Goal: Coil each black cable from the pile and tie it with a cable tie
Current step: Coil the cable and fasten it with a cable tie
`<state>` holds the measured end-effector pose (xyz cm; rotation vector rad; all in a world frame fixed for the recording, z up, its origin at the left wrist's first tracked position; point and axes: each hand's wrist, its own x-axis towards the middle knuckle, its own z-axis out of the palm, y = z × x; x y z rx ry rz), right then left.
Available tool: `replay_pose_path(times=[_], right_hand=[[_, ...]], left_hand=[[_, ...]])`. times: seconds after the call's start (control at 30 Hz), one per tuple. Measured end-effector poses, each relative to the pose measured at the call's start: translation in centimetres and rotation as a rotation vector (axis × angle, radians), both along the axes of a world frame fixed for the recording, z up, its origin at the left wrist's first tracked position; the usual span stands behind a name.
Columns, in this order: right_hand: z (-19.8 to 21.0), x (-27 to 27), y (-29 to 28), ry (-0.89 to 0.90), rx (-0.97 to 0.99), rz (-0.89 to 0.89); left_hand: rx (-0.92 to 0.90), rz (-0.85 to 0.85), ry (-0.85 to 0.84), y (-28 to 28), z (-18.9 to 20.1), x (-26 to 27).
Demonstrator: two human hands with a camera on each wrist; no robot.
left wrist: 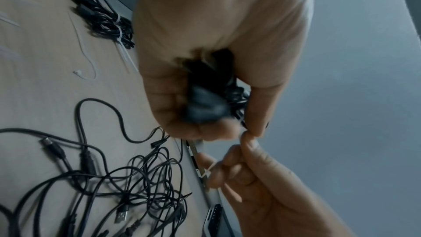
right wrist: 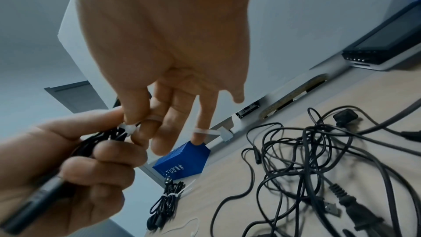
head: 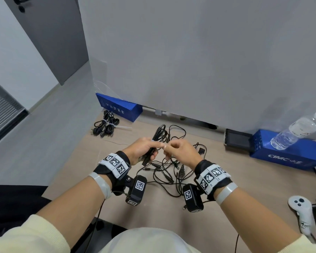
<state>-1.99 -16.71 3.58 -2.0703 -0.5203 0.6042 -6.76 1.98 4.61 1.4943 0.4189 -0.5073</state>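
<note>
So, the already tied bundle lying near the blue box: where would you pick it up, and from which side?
At its waist, where the white tie cinches the tied bundle: the strands are packed tight there, while loops and plugs splay loose at both ends. It lies flat on the table, so come from above, probably with the grip across the tie.

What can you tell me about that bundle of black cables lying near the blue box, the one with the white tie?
The tied bundle is thin black cable folded into a long coil, with plugs at its ends. A white cable tie cinches its middle, the tail sticking out sideways. It lies flat on the wooden desk, just in front of the blue box, apart from both hands.
</note>
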Motion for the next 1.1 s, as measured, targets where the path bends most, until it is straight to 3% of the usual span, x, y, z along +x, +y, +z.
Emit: replay_pose_path(times=[0.1,0.3,0.67,0.8,0.93,1.1], right_hand=[[-0.5,0.5,-1.2,-0.036,-0.023,-0.002],[-2.4,1.4,-0.5,-0.062,-0.052,-0.036],[-5.6,5.4,10.2,-0.173,-0.268,-0.002],[-7.1,6.8,13.9,-0.055,-0.209,-0.033],[-9.7,7.3,16.8,-0.051,-0.291,-0.085],[-10.9,8.0,19.7,0.021,-0.372,-0.143]], left_hand=[[0.093,-0.014,-0.018,-0.7,-0.6,-0.3],[0.032,0.131,-0.029,-2.2,-1.3,-0.3],[-0.127,0.36,0.043,5.6,-2.9,1.7],[-0.105,0.32,0.113,10.8,-4.2,3.3],[-0.044,0.238,0.126,15.1,-5.9,4.5],[-0.123,0.178,0.166,18.2,-7.6,5.9]])
